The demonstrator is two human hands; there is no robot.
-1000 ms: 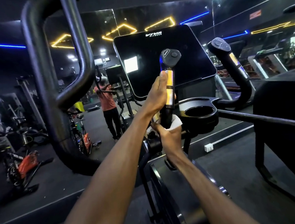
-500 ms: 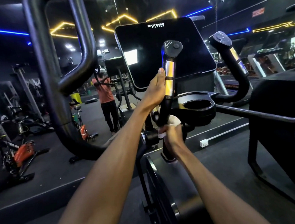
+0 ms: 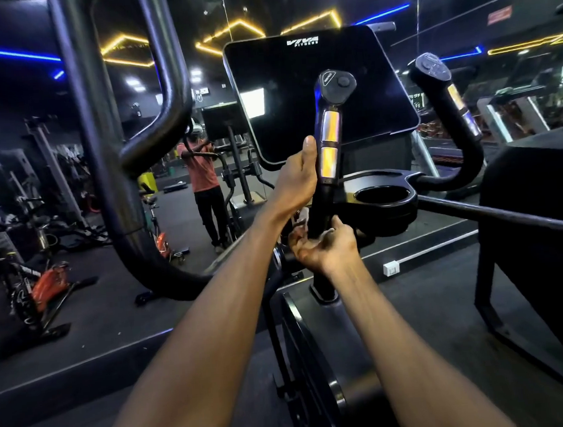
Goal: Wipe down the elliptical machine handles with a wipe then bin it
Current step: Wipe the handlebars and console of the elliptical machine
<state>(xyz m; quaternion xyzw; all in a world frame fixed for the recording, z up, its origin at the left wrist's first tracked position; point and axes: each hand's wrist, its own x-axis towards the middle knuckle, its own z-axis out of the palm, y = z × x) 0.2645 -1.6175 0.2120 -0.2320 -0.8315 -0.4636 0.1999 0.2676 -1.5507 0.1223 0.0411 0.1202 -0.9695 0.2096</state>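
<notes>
The elliptical's short left handle (image 3: pixel 329 132) stands upright in front of the black console (image 3: pixel 297 87), with two shiny sensor plates and a button head. My left hand (image 3: pixel 299 178) is closed around it beside the lower plate. Below, my right hand (image 3: pixel 323 247) wraps the handle's black stem, palm turned up. Only a small white corner of the wipe (image 3: pixel 302 215) shows at its fingertips; the rest is hidden behind the stem. The matching right handle (image 3: pixel 456 98) curves up untouched.
A cup holder (image 3: pixel 383 198) sits right of the stem. The thick moving arm (image 3: pixel 100 160) rises at left. A wall mirror behind shows a person's reflection. Spin bikes (image 3: pixel 43 289) stand at left, another black machine (image 3: pixel 544 226) at right, and a white socket box (image 3: pixel 391 268) on the floor.
My right hand has slid down the stem and rolled palm up, so the wipe is now mostly hidden. My left hand keeps its hold on the handle.
</notes>
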